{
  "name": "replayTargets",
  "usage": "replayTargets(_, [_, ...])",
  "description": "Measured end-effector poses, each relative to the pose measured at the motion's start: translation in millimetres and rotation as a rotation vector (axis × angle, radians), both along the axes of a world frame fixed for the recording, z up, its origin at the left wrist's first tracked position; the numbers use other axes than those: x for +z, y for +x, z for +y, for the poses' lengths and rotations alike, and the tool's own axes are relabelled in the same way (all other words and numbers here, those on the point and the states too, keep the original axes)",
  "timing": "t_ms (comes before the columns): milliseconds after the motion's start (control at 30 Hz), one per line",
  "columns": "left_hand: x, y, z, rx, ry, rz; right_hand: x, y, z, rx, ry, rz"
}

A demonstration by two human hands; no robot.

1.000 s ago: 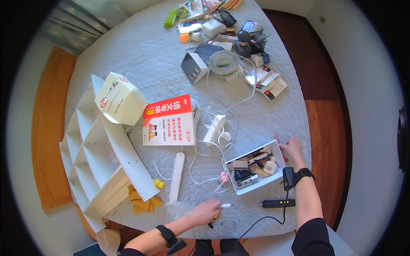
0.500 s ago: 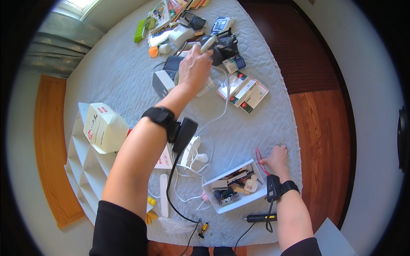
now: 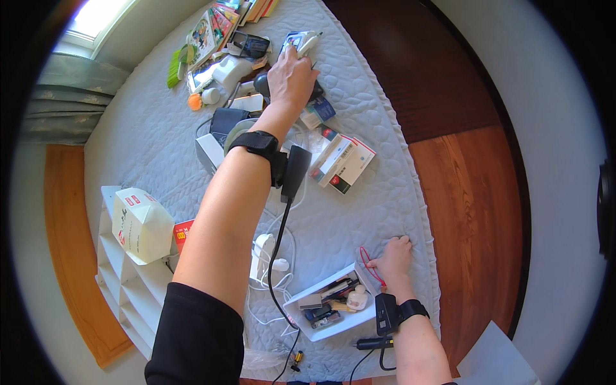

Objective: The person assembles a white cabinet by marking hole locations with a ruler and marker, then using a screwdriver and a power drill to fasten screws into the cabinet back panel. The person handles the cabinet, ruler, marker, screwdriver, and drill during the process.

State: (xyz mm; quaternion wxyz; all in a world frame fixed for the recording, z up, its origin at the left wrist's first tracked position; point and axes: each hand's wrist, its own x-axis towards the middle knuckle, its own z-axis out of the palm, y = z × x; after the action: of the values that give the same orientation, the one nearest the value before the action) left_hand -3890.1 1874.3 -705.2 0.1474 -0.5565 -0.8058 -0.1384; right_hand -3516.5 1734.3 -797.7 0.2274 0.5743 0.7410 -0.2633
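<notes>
Stretched to the far end of the quilted bed, my left hand [image 3: 292, 83] is closed on a slim white object [image 3: 309, 43]; its exact kind is hidden by my fingers. Behind it lies a white and blue packet [image 3: 294, 40]. Dark items sit partly covered under the hand, with a blue and white box [image 3: 319, 113] near the wrist. My right hand [image 3: 393, 260] rests on the quilt with fingers apart, holding nothing. Its thumb is beside the red cord loop [image 3: 364, 256] and the corner of a white bin [image 3: 366, 314] holding small cosmetics-like items.
Flat white boxes [image 3: 346, 163] lie mid-bed on the right. Farther left are a green brush [image 3: 174, 69], books [image 3: 204, 35] and a white container [image 3: 232, 70]. A white divided organizer [image 3: 131, 292], a cream carton [image 3: 142, 224] and a white power strip [image 3: 262, 256] with tangled cables lie nearer.
My left hand has carried the slim white object farther away and to the right, over by the packet. The whole view has shifted; my right hand stays by the bin.
</notes>
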Motion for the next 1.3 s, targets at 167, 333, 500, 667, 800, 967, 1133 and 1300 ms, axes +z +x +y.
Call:
replayTargets(167, [5, -9, 11, 0.08, -0.094, 0.123, -7, 0, 0, 0.054, 0.02, -0.048])
replayTargets(333, [37, -26, -4, -0.008, -0.021, 0.241, -12, 1, 3, 0.069, 0.037, -0.105])
replayTargets(500, [89, -36, -51, -0.016, 0.193, 0.312, -4, -2, -1, 0.125, 0.068, -0.167])
replayTargets(667, [152, -14, -144, 0.043, 0.647, -0.009, 12, 4, -14, 0.197, 0.029, -0.114])
replayTargets(800, [182, 75, -290, 0.249, 0.597, -1.01, 11, 21, -34, 0.165, -0.014, -0.081])
replayTargets(967, [184, 212, -479, 0.509, 0.525, -1.516, 25, 57, -76, 0.083, 0.03, 0.339])
replayTargets(1133, [188, 326, -617, 0.739, 0.527, -1.853, 117, 153, -230, -0.319, 0.451, 1.092])
replayTargets(1300, [207, 529, -723, 0.614, 0.298, -2.082, 271, 314, -490, -0.564, -0.073, 1.132])
